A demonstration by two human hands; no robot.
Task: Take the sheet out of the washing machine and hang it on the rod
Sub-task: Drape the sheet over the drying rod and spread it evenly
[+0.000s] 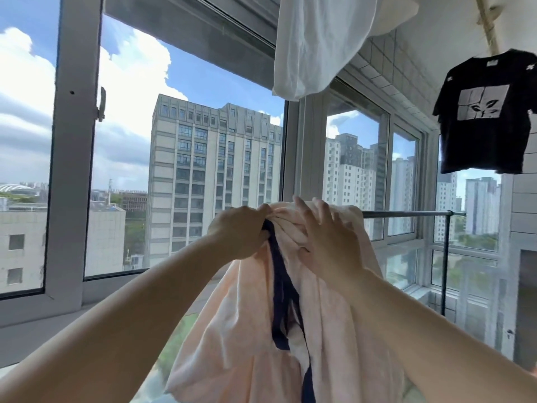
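Note:
A pale pink sheet (247,330) with a dark blue trim strip hangs bunched over the left part of a horizontal metal rod (406,214) in front of the window. My left hand (241,231) grips a gathered fold of the sheet at the top, fingers curled round the cloth and the blue strip. My right hand (325,231) lies on the top of the sheet over the rod, fingers spread and nearly straight. The rod's left end is hidden under the cloth. No washing machine is in view.
A white cloth (316,45) hangs from above at the top centre. A black T-shirt (488,112) hangs on a hanger at the right. The rod's dark upright post (446,257) stands at the right. Large windows (189,141) and a sill run along the left.

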